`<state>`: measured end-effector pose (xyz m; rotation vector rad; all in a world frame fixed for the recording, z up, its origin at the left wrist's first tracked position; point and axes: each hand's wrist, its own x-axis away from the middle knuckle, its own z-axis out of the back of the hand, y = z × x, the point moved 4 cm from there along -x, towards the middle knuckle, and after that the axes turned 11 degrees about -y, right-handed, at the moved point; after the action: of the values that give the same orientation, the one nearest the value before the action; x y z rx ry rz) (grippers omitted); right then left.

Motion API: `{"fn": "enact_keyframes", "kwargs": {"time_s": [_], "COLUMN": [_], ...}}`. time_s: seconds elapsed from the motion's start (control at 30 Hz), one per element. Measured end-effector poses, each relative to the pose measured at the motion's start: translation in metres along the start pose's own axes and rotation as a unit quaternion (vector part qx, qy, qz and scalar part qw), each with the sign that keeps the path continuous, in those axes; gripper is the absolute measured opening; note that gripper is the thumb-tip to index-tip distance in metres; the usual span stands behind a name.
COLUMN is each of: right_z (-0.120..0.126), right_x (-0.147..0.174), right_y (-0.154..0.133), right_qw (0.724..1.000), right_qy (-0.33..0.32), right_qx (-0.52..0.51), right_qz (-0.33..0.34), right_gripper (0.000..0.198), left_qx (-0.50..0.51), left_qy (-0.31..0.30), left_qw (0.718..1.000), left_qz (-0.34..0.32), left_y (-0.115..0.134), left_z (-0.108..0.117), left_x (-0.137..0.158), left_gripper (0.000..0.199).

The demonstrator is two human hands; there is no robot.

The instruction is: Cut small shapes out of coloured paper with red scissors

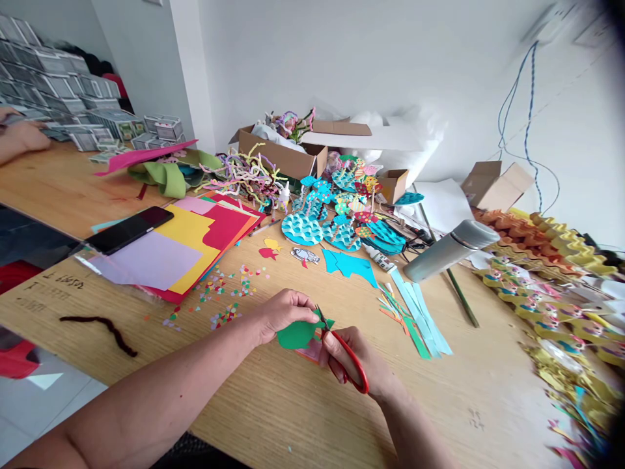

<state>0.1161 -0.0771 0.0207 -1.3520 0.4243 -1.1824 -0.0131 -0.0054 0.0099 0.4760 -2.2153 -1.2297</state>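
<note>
Between thumb and fingers, my left hand [288,316] pinches a piece of green paper [296,335] with a rounded outline. My right hand [359,358] is closed on a pair of scissors [359,368] with red handles, whose dark blades lie at the green paper's right end. Just below the paper, a bit of pink paper [311,350] shows, partly hidden by my right hand. Beyond my hands lie yellow and red fish cutouts [268,252], a drawn fish shape [305,255] and blue paper scraps [349,264].
Colored sheets [195,244] with a black phone [131,229] lie left, near scattered confetti [227,293] and a brown pipe cleaner [105,322]. Paper strips [422,316] and a grey thermos [449,251] stand right. Finished fish crafts [336,215] sit behind. Another person's hand [24,133] is far left.
</note>
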Motion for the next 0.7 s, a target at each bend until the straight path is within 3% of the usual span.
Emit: {"fn": "enact_keyframes", "kwargs": {"time_s": [0.33,0.7], "right_z": [0.0008,0.0007], "right_x": [0.0000,-0.0003], "right_y": [-0.0053,-0.0020], "right_qw": [1.000,1.000], "right_qy": [0.007,-0.022], "right_qx": [0.003,0.008], "right_qz": [0.003,0.008], "right_gripper": [0.071,0.070], "left_qx": [0.038,0.013], "left_qy": [-0.009,-0.021], "left_qw": [0.999,1.000], "left_qz": [-0.005,-0.009], "left_y": [0.0009,-0.0003], "left_z": [-0.0011,0.0011], "left_x": [-0.0005,-0.0008], "left_gripper": [0.022,0.021]}}
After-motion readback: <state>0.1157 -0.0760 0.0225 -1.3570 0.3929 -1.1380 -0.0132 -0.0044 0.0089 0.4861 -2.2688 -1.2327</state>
